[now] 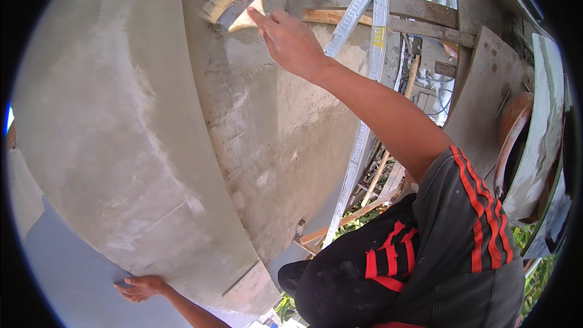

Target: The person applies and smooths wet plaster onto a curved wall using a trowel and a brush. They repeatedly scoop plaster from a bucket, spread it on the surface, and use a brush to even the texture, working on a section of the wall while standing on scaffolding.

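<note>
Wide, flat brush (234, 8): pale, straw-coloured bristles slightly splayed, dark grey band, cream handle flaring toward the band. Gripped by the handle in the right hand (290, 42), raised, bristles pointing left and slightly up. Set against rough, grey-brown wall (243, 106); bristle contact with the plaster hard to tell.

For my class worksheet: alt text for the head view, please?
A wide brush is in the right hand's grip, before a rough wall; the left hand is at the lower edge of a smooth wall. Metal bars stand at right.
</note>
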### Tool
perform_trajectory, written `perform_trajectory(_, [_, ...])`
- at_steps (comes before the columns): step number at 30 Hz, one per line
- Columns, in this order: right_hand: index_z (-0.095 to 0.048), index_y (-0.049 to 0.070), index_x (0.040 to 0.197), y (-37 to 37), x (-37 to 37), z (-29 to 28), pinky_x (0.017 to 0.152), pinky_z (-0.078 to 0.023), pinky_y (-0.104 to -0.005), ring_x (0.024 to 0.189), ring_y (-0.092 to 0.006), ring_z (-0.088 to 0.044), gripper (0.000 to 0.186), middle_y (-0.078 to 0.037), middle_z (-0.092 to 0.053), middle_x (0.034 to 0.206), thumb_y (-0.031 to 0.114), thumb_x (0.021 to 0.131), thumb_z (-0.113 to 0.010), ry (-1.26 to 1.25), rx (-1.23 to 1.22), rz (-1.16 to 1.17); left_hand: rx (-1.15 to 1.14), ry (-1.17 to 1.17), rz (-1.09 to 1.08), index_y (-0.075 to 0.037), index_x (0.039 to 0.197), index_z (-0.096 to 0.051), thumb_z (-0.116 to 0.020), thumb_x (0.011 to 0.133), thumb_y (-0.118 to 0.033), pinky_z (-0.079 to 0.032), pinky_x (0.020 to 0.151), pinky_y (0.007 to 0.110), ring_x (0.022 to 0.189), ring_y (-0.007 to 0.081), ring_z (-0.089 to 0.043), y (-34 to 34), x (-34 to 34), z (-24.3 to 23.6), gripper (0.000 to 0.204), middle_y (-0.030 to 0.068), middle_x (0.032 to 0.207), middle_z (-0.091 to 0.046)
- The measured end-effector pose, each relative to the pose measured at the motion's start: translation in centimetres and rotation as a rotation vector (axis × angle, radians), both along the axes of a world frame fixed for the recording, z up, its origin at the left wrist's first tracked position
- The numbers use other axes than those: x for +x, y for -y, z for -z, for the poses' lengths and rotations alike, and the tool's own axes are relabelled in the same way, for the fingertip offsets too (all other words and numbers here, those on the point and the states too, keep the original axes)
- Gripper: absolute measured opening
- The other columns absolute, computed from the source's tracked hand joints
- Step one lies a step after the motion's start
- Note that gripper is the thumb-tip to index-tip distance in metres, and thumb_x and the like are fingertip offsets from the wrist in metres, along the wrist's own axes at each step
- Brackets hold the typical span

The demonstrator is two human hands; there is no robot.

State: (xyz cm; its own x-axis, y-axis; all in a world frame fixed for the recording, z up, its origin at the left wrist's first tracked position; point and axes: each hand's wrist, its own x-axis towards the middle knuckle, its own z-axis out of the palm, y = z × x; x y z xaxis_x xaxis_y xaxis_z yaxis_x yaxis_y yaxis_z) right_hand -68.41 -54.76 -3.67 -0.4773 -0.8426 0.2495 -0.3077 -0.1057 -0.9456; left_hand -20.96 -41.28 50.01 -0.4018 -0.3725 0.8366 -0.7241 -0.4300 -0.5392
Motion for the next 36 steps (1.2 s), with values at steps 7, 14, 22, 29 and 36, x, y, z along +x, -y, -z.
perform_trajectory(7, [-0.049, 0.015, 0.164, 2.5, 0.4, -1.9, 0.088, -0.059, -0.0445, 0.105, -0.0312, -0.066, 0.060, -0.015, -0.061, 0.114, 0.007, 0.106, -0.060, -0.113, 0.007, -0.137, 0.011, 0.004, 0.042, -0.020, 0.167, -0.044, -0.024, 0.112, -0.073, -0.023, 0.124, 0.059, 0.157, 0.0350, -0.030, 0.6, -0.4, 0.6, 0.079, 0.0168, 0.166, -0.043])
perform_trajectory(14, [-0.052, 0.014, 0.162, -4.8, 4.9, 0.3, 0.080, -0.058, -0.0424, 0.096, -0.0293, -0.064, 0.053, -0.013, -0.061, 0.105, 0.009, 0.110, -0.059, 0.081, -0.028, -0.223, -0.001, 0.022, 0.011, -0.017, 0.166, -0.045, -0.025, 0.113, -0.071, -0.023, 0.123, 0.059, 0.157, 0.0348, -0.031, -0.4, 0.7, -0.4, 0.079, 0.0153, 0.165, -0.046])
perform_trajectory(22, [-0.051, 0.018, 0.163, -5.0, 7.2, -0.4, 0.083, -0.059, -0.0454, 0.100, -0.0319, -0.068, 0.066, -0.014, -0.063, 0.113, 0.001, 0.101, -0.063, -0.070, 0.085, -0.382, 0.030, -0.006, 0.055, -0.017, 0.167, -0.043, -0.025, 0.112, -0.073, -0.023, 0.124, 0.059, 0.157, 0.0348, -0.029, 0.8, -1.0, 0.7, 0.080, 0.0151, 0.165, -0.045])
perform_trajectory(29, [-0.052, 0.038, 0.162, -1.4, 1.9, 4.9, 0.087, -0.060, -0.0458, 0.103, -0.0277, -0.069, 0.071, -0.009, -0.067, 0.119, 0.003, 0.101, -0.064, -0.498, -0.238, -0.227, 0.018, -0.049, 0.034, -0.018, 0.167, -0.043, -0.025, 0.112, -0.074, -0.023, 0.125, 0.059, 0.156, 0.0366, -0.030, 0.6, -1.7, 1.4, 0.080, 0.0169, 0.166, -0.043])
perform_trajectory(36, [-0.057, 0.016, 0.154, 6.4, -5.6, 4.0, 0.086, -0.058, -0.0499, 0.094, -0.0386, -0.071, 0.049, -0.018, -0.068, 0.101, 0.014, 0.105, -0.057, -0.053, -0.086, 0.204, 0.020, -0.037, 0.052, -0.019, 0.167, -0.043, -0.023, 0.112, -0.074, -0.023, 0.124, 0.059, 0.157, 0.0363, -0.029, 2.6, -1.1, 1.1, 0.081, 0.0151, 0.167, -0.043])
